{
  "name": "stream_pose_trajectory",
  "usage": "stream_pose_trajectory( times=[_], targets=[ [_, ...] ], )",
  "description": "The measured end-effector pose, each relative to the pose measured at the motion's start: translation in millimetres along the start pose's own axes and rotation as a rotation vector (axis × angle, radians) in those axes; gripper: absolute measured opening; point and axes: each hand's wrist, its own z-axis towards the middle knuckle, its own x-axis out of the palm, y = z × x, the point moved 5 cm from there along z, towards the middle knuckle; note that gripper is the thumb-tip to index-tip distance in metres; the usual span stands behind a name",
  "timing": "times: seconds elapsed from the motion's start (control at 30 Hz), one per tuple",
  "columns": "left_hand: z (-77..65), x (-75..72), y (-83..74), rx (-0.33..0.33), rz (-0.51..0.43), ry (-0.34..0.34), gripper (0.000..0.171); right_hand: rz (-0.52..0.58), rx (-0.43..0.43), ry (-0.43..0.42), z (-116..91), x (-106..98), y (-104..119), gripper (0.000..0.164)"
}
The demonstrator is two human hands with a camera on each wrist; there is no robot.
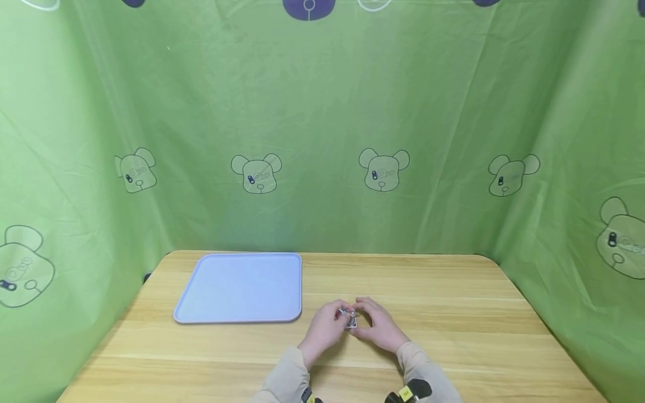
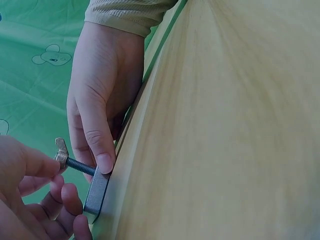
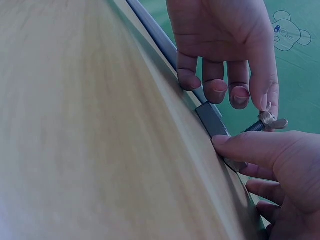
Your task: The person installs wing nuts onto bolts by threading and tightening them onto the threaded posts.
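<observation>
A brass-coloured wing nut [image 2: 61, 154] sits at the outer end of a dark threaded bolt [image 2: 81, 167], which rises from a grey metal block [image 2: 96, 192]. My left hand [image 1: 324, 328] pinches the wing nut between thumb and forefinger, its other fingers loosely bent beside the block. With my right hand [image 1: 379, 327] I hold the block low over the table, the thumb [image 3: 237, 145] lying on its near face. In the right wrist view, this thumb covers part of the block and bolt.
A light blue rectangular tray [image 1: 239, 288] lies on the wooden table [image 1: 453, 313], left of both hands. Green curtains [image 1: 322, 112] with bear-head prints hang behind the table and along both sides.
</observation>
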Motion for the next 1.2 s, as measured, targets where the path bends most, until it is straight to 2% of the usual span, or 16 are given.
stream_pose_trajectory(
  times=[0.13,0.33,0.47,0.63,0.9,1.2],
  targets=[
    [0.3,-0.7,-0.2,0.002,0.012,-0.008,0.017,-0.007,0.001,-0.001,-0.2,-0.3,0.1,0.059],
    [0.7,-2.3,3.1,-0.045,-0.058,-0.05,0.019,0.001,0.008,0.003,-0.4,0.0,-0.1,0.062],
    [0.4,-3.0,4.0,-0.054,-0.058,-0.062,0.016,0.002,0.009,0.004,-0.7,0.0,0.1,0.061],
    [-0.2,-2.5,3.2,-0.044,-0.058,-0.037,0.018,0.006,0.008,0.006,-1.0,-0.5,0.9,0.06],
    [-0.5,-1.2,1.2,-0.029,-0.048,0.013,0.033,-0.021,-0.016,-0.001,-1.6,-1.6,2.0,0.056],
    [0.4,0.3,0.4,-0.004,-0.038,0.02,0.019,-0.016,-0.005,-0.004,-1.4,-0.7,0.4,0.057]
  ],
)
